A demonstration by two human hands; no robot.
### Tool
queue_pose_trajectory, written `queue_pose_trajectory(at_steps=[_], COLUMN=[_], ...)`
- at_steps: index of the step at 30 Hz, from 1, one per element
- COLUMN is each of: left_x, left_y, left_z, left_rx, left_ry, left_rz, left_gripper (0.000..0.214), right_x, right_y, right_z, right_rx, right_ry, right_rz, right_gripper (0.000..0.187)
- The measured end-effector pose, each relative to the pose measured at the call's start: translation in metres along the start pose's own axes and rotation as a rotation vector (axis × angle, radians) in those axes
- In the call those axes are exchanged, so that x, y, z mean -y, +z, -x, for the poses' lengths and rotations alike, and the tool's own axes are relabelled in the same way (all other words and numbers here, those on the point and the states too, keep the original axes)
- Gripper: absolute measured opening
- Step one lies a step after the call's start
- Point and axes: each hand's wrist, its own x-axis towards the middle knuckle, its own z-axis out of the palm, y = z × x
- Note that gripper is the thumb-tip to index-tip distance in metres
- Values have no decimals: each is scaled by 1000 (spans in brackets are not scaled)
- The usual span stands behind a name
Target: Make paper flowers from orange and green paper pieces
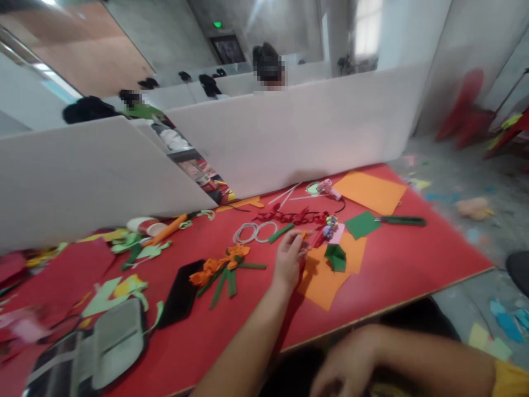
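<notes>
Over the middle of the red table, my left hand [289, 253] pinches a small orange paper piece [305, 235] at its fingertips; its exact shape is too small to tell. Low over my lap hangs my right hand [345, 358], smeared by motion, its fingers unclear. Beside the left hand, on its right, lie orange paper sheets [324, 292] with a folded green paper piece [336, 257] on top. Orange paper flowers [209, 270] with green stems rest to its left. Just beyond it are a short green paper strip [281, 232] and clear rings [248, 234].
A pink glue gun [328, 188] and red paper chain [281, 214] lie near the white partition [314, 121]. At right, a cutter knife [400, 220] touches a green square [362, 224]. A black phone-like slab [182, 292] and open zip case [118, 342] lie left, near paper scraps.
</notes>
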Motion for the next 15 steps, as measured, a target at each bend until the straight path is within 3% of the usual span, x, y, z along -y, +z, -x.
queue_pose_trajectory(at_steps=[2,3,4,6,7,8,9,11,15], left_x=[-10,-13,-15,-13,-10,-6,-2,7,21], left_y=[20,30,39,50,53,53,52,46,34], left_z=[-5,-8,-12,-17,-19,-20,-21,-23,-24], left_rx=[53,72,96,127,120,104,84,67,79], left_ry=[-74,-107,-129,-114,-99,-81,-68,-49,-42], left_rz=[35,55,76,120,139,154,161,157,140], left_gripper=[52,52,53,53,53,52,52,52,52], right_x=[3,3,3,-4,-10,-19,-29,-50,-79], right_y=[-19,-34,-52,-94,-114,-132,-147,-163,-155], right_z=[14,22,29,38,39,39,38,33,22], right_rx=[153,85,-88,-774,-1019,-1173,-1239,-1202,-1146], right_ry=[-171,-250,-309,-279,-238,-213,-228,-292,-308], right_rz=[-132,-167,-173,22,140,236,299,378,334], right_gripper=[27,23,20,13,10,7,5,11,16])
